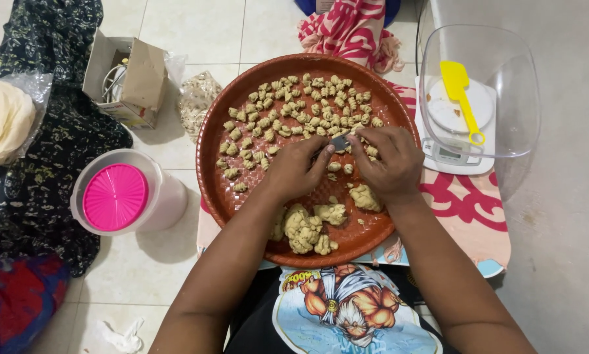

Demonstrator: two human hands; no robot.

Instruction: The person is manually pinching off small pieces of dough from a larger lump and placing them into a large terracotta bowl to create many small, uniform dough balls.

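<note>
Even, soft indoor light, faint shadows, sharp focus, slight wide-angle bending at edges.

Setting: a home, food work done at floor level. Pale tiled floor; round brown tray of dough pieces; kitchen scale under clear bowl; patterned cloths, cardboard box, pink-lidded tub lying around.

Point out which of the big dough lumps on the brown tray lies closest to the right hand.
The single dough lump just below the right hand, on the tray's right side. The other lumps cluster lower and further left, by the left forearm.
</note>
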